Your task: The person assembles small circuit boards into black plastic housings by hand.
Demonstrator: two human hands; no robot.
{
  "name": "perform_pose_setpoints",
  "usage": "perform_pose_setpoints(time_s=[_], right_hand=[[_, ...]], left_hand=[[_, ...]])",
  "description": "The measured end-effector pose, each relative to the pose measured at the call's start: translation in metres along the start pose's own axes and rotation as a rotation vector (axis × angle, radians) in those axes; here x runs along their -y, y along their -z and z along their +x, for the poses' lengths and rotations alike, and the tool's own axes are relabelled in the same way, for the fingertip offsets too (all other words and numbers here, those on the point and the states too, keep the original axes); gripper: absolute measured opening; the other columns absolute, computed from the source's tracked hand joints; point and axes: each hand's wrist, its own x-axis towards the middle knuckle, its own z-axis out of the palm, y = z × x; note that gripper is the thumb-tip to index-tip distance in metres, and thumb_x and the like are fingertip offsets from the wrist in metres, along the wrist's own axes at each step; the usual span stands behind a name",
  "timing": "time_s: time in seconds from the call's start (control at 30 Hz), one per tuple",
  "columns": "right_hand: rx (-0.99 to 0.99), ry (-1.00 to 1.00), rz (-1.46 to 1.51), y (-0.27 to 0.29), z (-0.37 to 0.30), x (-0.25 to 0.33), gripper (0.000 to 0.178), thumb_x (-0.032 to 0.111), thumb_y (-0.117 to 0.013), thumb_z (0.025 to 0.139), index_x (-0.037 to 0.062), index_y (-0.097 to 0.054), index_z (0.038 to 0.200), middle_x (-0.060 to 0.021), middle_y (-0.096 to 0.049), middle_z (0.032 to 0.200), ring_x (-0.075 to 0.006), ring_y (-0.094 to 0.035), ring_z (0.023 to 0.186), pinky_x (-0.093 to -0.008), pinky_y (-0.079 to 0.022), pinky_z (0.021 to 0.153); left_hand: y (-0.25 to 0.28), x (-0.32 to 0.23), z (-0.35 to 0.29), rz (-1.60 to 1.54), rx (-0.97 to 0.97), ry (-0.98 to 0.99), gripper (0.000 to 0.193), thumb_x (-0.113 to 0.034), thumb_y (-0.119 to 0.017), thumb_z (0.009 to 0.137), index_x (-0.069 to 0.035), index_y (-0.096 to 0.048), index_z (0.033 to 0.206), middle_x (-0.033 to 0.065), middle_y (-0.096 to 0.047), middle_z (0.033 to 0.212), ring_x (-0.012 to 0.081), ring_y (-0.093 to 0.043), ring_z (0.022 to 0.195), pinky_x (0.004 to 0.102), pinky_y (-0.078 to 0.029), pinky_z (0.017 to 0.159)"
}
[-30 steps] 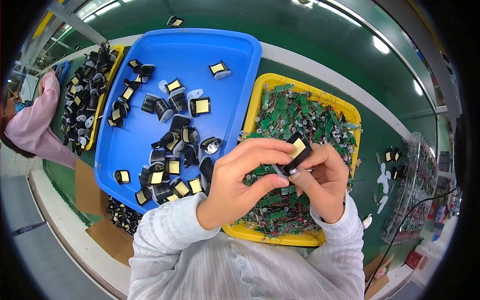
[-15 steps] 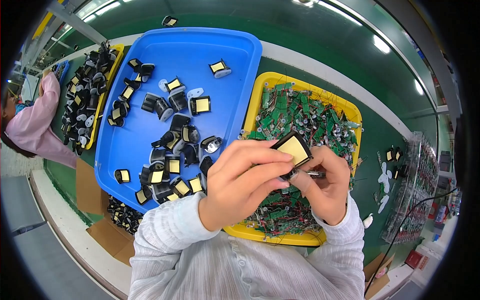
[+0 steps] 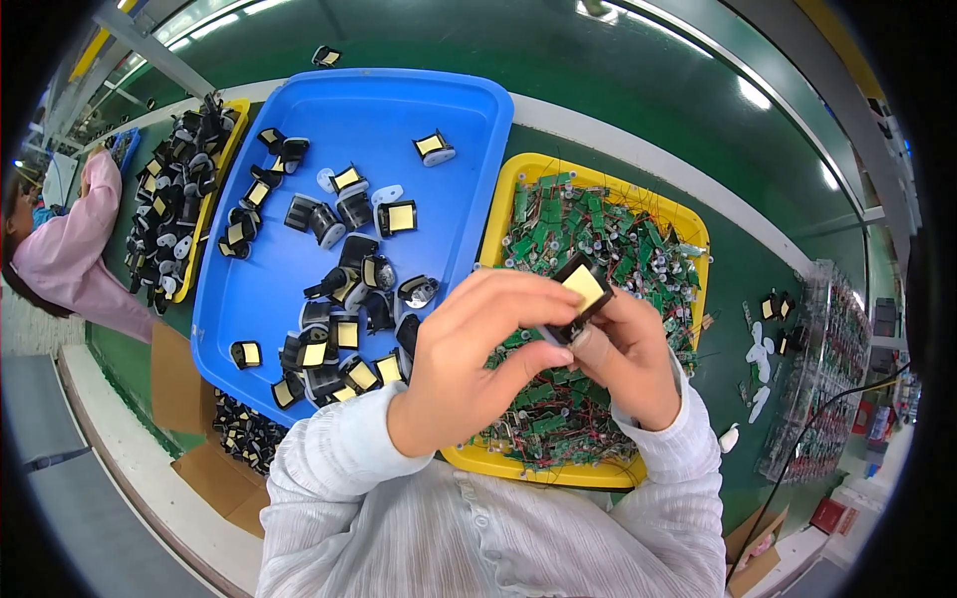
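Observation:
My left hand [image 3: 483, 344] grips a small black plastic housing with a pale yellow pad [image 3: 588, 287], fingers on top and thumb beneath. Closed against the housing's lower right side is my right hand [image 3: 638, 359], its thumb pressed near the left fingertips. Anything else inside the right fingers is hidden. Both hands are above a yellow tray [image 3: 703, 289] heaped with green circuit boards [image 3: 558, 209] and thin red and black wires. Left of them, a blue tray [image 3: 399, 110] holds several similar black housings [image 3: 344, 331], some with grey round ends.
Farther left, a yellow tray [image 3: 236, 125] is piled with black housings; a person in pink [image 3: 75, 224] is beside it. A cardboard box [image 3: 184, 384] of black parts stands below the blue tray. At right are white pieces [image 3: 760, 349], a clear rack [image 3: 812, 399] and a black cable [image 3: 797, 439].
The housing has tilted steeper in my hands. My right fingers have closed in behind it, and the metallic piece seen between them before is hidden. The view has shifted slightly.

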Motion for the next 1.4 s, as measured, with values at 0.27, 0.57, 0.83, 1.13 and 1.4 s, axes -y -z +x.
perform_pose_setpoints(time_s=[0.27, 0.57, 0.83, 1.13, 1.4], right_hand=[[0.038, -0.169, 0.24, 0.008, -0.004, 0.011, 0.012, 0.007, -0.053, 0.086, -0.0003, -0.055, 0.095, -0.0048, -0.058, 0.074, -0.0073, -0.052, 0.065, -0.0198, -0.041, 0.052], [-0.125, 0.289, -0.359, 0.005, -0.014, 0.025, 0.02, -0.007, -0.066, 0.068, -0.0014, -0.062, 0.086, -0.0091, -0.059, 0.077, -0.0143, -0.062, 0.066, -0.0215, -0.048, 0.059], [-0.075, 0.026, 0.366, -0.002, -0.01, 0.009, 0.012, -0.003, -0.059, 0.08, -0.0009, -0.052, 0.09, -0.0042, -0.056, 0.075, -0.0102, -0.058, 0.065, -0.0216, -0.05, 0.058], [-0.063, -0.038, 0.432, -0.006, -0.012, 0.011, 0.011, 0.0, -0.054, 0.084, 0.0004, -0.047, 0.092, -0.0027, -0.05, 0.075, -0.008, -0.054, 0.062, -0.0224, -0.052, 0.054], [0.004, -0.059, 0.36, -0.001, -0.01, 0.012, 0.011, -0.001, -0.053, 0.083, -0.0003, -0.047, 0.092, -0.0037, -0.051, 0.073, -0.0095, -0.055, 0.062, -0.0255, -0.054, 0.056]], left_hand=[[-0.002, 0.004, -0.007, -0.383, -0.052, 0.222, 0.031, -0.003, -0.066, 0.074, 0.0, -0.056, 0.103, 0.0123, -0.059, 0.098, 0.0182, -0.06, 0.084, 0.0266, -0.051, 0.066], [0.017, 0.011, -0.007, -0.211, 0.073, 0.153, 0.032, -0.008, -0.056, 0.084, -0.003, -0.052, 0.115, 0.0107, -0.06, 0.097, 0.0166, -0.059, 0.079, 0.0254, -0.046, 0.067], [0.004, 0.006, -0.015, -0.488, 0.109, 0.335, 0.031, -0.012, -0.053, 0.087, 0.0, -0.05, 0.116, 0.0113, -0.06, 0.1, 0.0166, -0.059, 0.087, 0.0267, -0.046, 0.077], [-0.003, 0.001, -0.018, -0.385, -0.002, 0.305, 0.03, -0.012, -0.056, 0.085, 0.002, -0.051, 0.112, 0.0113, -0.058, 0.1, 0.0159, -0.059, 0.085, 0.026, -0.047, 0.072], [0.0, 0.003, -0.015, -0.087, -0.031, 0.097, 0.033, -0.016, -0.063, 0.08, -0.001, -0.055, 0.109, 0.007, -0.06, 0.086, 0.0134, -0.05, 0.064, 0.0226, -0.041, 0.054]])
